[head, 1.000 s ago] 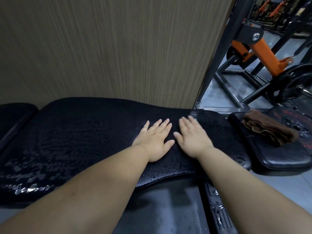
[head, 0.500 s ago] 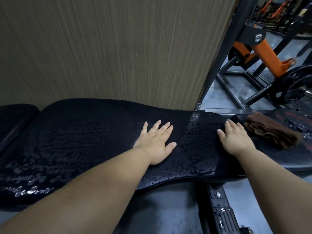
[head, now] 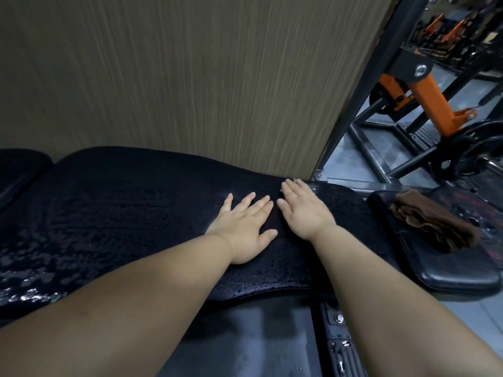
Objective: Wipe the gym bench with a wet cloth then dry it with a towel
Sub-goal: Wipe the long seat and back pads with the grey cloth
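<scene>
Straight, spread fingers (head: 260, 206) of the left hand (head: 245, 232) press flat on the wet black padded gym bench (head: 109, 208). The right hand (head: 306, 213), equally flat and gripping nothing, has swept back from the pad's right end to just beside it. Whether a dark cloth lies under the palms is unclear. The folded brown towel (head: 435, 227) lies untouched on the neighbouring black seat pad (head: 449, 276), so drying seems not yet begun.

Both the left hand (head: 245, 227) and right hand (head: 304, 210) lie flat on the wet bench pad (head: 122, 202), brown towel (head: 432, 221) nearby.
</scene>
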`<state>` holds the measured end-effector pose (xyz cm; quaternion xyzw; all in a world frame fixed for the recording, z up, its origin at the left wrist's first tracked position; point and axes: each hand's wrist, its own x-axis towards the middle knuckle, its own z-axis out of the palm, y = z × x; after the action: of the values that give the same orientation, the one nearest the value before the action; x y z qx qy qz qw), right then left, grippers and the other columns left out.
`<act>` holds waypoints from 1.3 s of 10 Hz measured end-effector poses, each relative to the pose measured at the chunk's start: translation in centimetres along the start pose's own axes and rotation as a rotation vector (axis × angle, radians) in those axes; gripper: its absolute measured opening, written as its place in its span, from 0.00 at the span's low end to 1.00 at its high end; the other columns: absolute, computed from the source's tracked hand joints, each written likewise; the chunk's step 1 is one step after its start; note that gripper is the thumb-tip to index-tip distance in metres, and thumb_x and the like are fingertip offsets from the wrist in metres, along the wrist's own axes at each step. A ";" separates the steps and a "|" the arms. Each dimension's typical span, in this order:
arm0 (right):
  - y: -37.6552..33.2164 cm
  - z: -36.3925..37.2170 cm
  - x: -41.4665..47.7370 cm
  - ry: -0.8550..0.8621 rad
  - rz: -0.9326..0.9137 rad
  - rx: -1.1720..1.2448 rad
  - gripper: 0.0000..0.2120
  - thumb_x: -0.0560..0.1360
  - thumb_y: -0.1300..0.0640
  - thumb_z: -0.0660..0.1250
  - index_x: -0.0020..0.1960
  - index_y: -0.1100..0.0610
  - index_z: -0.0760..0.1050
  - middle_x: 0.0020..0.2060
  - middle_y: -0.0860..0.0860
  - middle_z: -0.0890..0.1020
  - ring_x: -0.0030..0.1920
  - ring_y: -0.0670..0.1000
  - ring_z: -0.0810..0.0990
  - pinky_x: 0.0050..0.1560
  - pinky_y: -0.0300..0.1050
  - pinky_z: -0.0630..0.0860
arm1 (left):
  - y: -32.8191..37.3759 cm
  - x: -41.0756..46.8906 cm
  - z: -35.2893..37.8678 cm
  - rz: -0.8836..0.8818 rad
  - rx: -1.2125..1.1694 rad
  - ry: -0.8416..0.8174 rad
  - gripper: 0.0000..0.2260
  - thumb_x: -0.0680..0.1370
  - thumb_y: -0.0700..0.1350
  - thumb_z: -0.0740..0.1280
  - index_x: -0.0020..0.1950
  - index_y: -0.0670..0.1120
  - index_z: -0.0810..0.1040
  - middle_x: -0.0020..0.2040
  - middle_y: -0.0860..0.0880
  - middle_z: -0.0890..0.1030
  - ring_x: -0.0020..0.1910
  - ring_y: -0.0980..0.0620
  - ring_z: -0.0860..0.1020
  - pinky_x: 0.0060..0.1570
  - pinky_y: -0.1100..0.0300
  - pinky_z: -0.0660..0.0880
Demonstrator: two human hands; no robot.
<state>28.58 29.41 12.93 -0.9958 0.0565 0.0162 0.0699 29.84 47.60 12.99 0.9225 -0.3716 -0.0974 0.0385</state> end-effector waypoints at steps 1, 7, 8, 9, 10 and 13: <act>3.7 -0.3 0.1 0.015 0.129 -0.015 0.27 0.83 0.45 0.48 0.78 0.57 0.53 0.78 0.50 0.53 0.77 0.51 0.47 0.76 0.46 0.44 | 0.0 -0.1 0.0 0.002 -0.006 -0.009 0.29 0.82 0.61 0.44 0.80 0.51 0.43 0.79 0.57 0.41 0.78 0.53 0.37 0.75 0.43 0.36; -2.5 0.0 4.4 -0.044 0.063 -0.025 0.27 0.83 0.46 0.45 0.78 0.58 0.51 0.78 0.51 0.51 0.78 0.52 0.45 0.76 0.49 0.43 | -0.2 0.1 0.1 0.021 -0.017 0.010 0.29 0.82 0.61 0.45 0.80 0.50 0.43 0.80 0.56 0.42 0.78 0.52 0.38 0.75 0.41 0.37; -1.9 0.0 4.4 -0.042 0.022 -0.034 0.26 0.83 0.47 0.45 0.78 0.56 0.51 0.78 0.49 0.51 0.78 0.50 0.45 0.76 0.51 0.43 | -0.1 0.1 0.0 0.022 -0.016 0.011 0.30 0.82 0.61 0.45 0.80 0.51 0.43 0.80 0.56 0.42 0.78 0.52 0.38 0.75 0.42 0.37; 1.3 -0.2 3.9 -0.016 0.081 -0.072 0.27 0.83 0.45 0.45 0.78 0.55 0.53 0.78 0.49 0.54 0.77 0.50 0.48 0.76 0.52 0.45 | -0.1 0.1 0.0 0.018 -0.016 -0.009 0.29 0.82 0.61 0.45 0.80 0.51 0.43 0.79 0.56 0.41 0.78 0.53 0.37 0.74 0.43 0.36; 6.4 -0.6 2.9 0.005 0.254 -0.111 0.31 0.80 0.40 0.42 0.77 0.55 0.56 0.77 0.52 0.58 0.76 0.53 0.54 0.75 0.54 0.51 | -0.2 0.0 0.1 0.019 -0.021 -0.017 0.29 0.82 0.61 0.45 0.80 0.51 0.42 0.79 0.57 0.40 0.77 0.53 0.37 0.74 0.43 0.35; 6.1 -1.0 3.3 0.002 0.374 -0.129 0.31 0.81 0.43 0.43 0.75 0.62 0.60 0.74 0.58 0.63 0.74 0.58 0.57 0.74 0.52 0.52 | -0.3 0.0 0.1 0.020 -0.010 -0.014 0.30 0.82 0.61 0.44 0.80 0.50 0.42 0.79 0.56 0.40 0.77 0.52 0.36 0.74 0.42 0.36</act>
<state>31.15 22.90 12.98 -0.9704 0.2394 0.0313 0.0016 29.96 47.81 12.82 0.9178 -0.3805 -0.1054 0.0413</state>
